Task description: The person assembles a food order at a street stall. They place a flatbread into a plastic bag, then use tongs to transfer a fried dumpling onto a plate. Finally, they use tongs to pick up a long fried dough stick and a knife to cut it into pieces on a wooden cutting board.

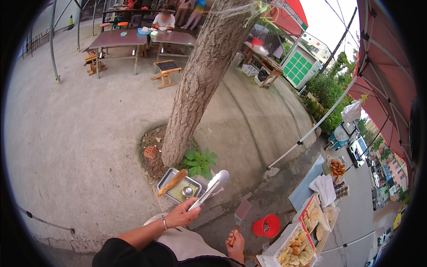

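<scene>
My left hand [183,213], with a bracelet at the wrist, is closed around the handle end of metal tongs [213,187], which point up and away from me. In my right hand [237,246] is the wooden handle of a metal spatula [243,211], its flat blade angled upward. A rectangular metal tray [162,185] lies on the ground just beyond my left hand. It holds a straw brush [172,182], a small metal vessel [187,191] and some yellowish liquid. Right of the spatula stands a red plastic bucket [265,227] with something small inside.
A tree trunk [196,86] rises ahead beside a green plant [197,163]. To my right are white boxes of flat breads [295,252], a white cloth [323,189] and fried dough sticks [337,167]. A canopy pole [310,131] slants nearby. Someone [164,21] sits at far tables [116,38].
</scene>
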Available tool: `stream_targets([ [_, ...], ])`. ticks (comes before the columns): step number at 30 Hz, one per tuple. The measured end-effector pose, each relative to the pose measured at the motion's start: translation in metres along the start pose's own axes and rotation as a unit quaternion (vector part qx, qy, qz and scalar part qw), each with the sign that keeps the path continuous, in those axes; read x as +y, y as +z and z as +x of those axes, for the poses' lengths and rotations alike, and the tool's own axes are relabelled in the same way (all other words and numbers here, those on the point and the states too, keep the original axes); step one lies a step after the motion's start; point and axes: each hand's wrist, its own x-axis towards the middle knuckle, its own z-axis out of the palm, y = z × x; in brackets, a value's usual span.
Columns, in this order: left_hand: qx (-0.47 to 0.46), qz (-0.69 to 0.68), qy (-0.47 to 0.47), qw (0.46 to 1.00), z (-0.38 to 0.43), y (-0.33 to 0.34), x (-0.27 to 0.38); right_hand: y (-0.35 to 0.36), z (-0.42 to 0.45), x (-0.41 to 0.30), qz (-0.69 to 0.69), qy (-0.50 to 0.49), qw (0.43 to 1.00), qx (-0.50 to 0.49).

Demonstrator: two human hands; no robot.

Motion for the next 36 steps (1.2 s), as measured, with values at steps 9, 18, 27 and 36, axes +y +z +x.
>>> stream_targets([
  [9, -0.035, 0.033, -0.021, 0.999, 0.001, -0.003, 0.007, 0.005, -0.018, 0.014, 0.019, -0.006, 0.999, 0.039],
  [18, -0.126, 0.086, -0.143, 0.978, 0.054, 0.018, 0.007, 0.013, -0.063, 0.012, 0.037, -0.103, 0.982, 0.155],
  [27, -0.327, 0.205, -0.264, 0.884, 0.052, 0.060, -0.065, -0.013, -0.200, 0.120, 0.137, -0.195, 0.901, 0.363],
  [36, -0.578, 0.300, -0.369, 0.663, 0.023, 0.198, -0.159, -0.033, -0.379, 0.221, 0.159, -0.187, 0.743, 0.622],
])
